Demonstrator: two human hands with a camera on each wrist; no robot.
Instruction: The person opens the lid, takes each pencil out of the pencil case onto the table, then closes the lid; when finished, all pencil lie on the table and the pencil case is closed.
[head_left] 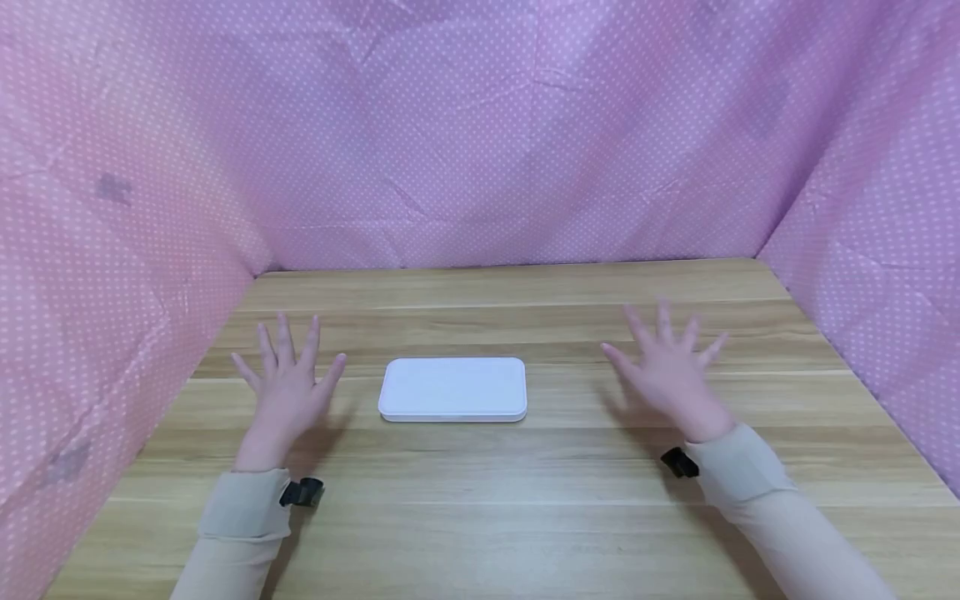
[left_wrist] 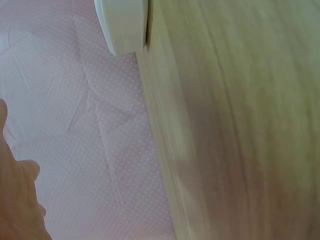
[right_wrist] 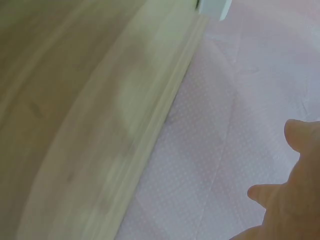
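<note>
A flat white box with rounded corners (head_left: 453, 388) lies on the wooden table near the middle of the head view. To its left my left hand (head_left: 288, 396) is held with fingers spread and nothing in it. On the other side, farther from the box, my right hand (head_left: 671, 375) also has its fingers spread and holds nothing. Both hands cast shadows on the table. The left wrist view catches an end of the white box (left_wrist: 122, 25) at the top and part of the left hand (left_wrist: 17, 190). In the right wrist view, a corner of the box (right_wrist: 215, 7) shows above the right hand (right_wrist: 295, 195).
The wood-grain table (head_left: 480, 517) reaches back to a pink curtain with white dots (head_left: 480, 150), which also hangs along the left and right sides. Each wrist wears a light band with a small black camera, such as the left camera (head_left: 303, 492).
</note>
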